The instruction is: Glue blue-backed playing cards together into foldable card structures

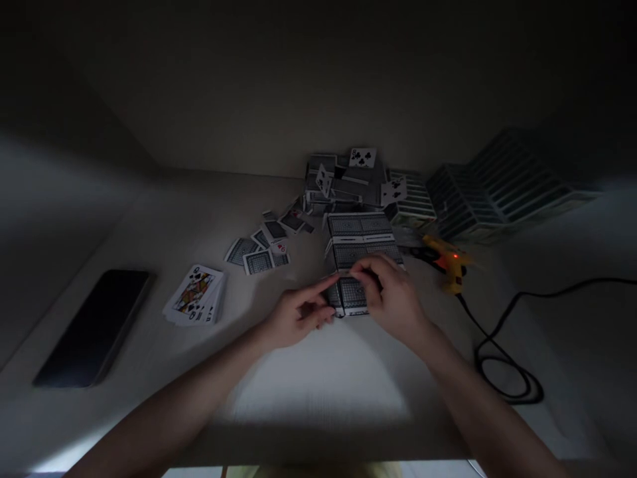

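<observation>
A boxy structure made of playing cards [351,252] stands on the table between my hands, patterned card backs facing out. My left hand [303,312] rests against its left side, index finger stretched along the upper left edge and the thumb near the lower front corner. Over the top, my right hand [391,289] pinches with thumb and forefinger close to the left fingertip. Whatever lies in that pinch is too small and dark to make out. Behind it is a heap of cards [343,182], some face up, among them an eight of clubs [362,157].
A yellow glue gun [450,265] with a lit red light lies at right, its black cord [507,362] looping. Loose cards [261,260] and a face-up queen pile [196,292] lie left, beside a phone [94,328]. Stepped card structures [497,186] stand at back right.
</observation>
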### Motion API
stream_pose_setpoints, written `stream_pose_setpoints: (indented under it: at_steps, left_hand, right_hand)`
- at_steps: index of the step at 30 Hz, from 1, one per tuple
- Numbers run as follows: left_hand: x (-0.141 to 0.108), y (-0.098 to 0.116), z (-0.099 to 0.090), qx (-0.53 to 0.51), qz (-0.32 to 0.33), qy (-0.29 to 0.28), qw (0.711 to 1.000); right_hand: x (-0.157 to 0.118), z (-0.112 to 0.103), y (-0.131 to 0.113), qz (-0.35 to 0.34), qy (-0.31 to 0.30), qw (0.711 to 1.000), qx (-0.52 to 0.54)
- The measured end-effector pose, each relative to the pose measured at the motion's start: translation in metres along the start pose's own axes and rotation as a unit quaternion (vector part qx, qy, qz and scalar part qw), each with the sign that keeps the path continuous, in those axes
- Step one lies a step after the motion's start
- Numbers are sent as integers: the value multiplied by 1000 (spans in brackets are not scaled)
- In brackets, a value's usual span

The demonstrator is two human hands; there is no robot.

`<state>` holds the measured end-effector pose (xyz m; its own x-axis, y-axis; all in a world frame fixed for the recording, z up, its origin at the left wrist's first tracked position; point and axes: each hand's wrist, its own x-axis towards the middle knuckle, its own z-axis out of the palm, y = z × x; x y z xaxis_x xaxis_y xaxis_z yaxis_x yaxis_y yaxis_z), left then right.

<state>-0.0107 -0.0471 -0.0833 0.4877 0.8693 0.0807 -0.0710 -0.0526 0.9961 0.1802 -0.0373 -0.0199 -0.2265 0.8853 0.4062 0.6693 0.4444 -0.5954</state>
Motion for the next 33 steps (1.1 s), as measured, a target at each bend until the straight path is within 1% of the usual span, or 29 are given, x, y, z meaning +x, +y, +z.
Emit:
stream_pose_setpoints:
  at_steps: [3,6,12,14,18,19,21,24,25,27,29,32,33]
  left_hand:
    - [-1,2,1,14,1,-1,1000]
    - [-1,2,0,11,2,-2,1000]
    - [1,1,-1,11,10,-37,999]
    - [0,2,-3,51,13,-44,998]
    - [0,8,-7,193,22,-48,980]
    - [-1,10,-8,201,20,-47,978]
    - [0,14,-9,156,8,-30,987]
    - [4,23,-9,48,-25,41,998]
    - [6,28,-8,30,-36,63,997]
    - [12,39,-5,30,-51,79,995]
    - [20,50,-1,46,-53,78,994]
    - [36,63,7,62,-56,44,996]
    - [41,65,10,58,-60,46,995]
  right_hand:
    - [0,-1,1,32,26,999,23]
    - [-1,-1,2,58,30,997,38]
    - [-2,0,4,58,36,997,48]
    - [-2,1,4,63,35,996,52]
    - [-1,1,3,88,34,993,73]
    - [-1,1,4,98,32,991,88]
    - [-1,1,4,123,26,984,128]
    - [0,1,3,156,16,969,189]
    - [1,0,3,162,13,966,202]
    - [2,-1,2,166,9,962,217]
    - [4,-3,2,161,13,962,221]
    - [6,-4,2,138,35,965,220]
    - [6,-5,2,129,45,967,217]
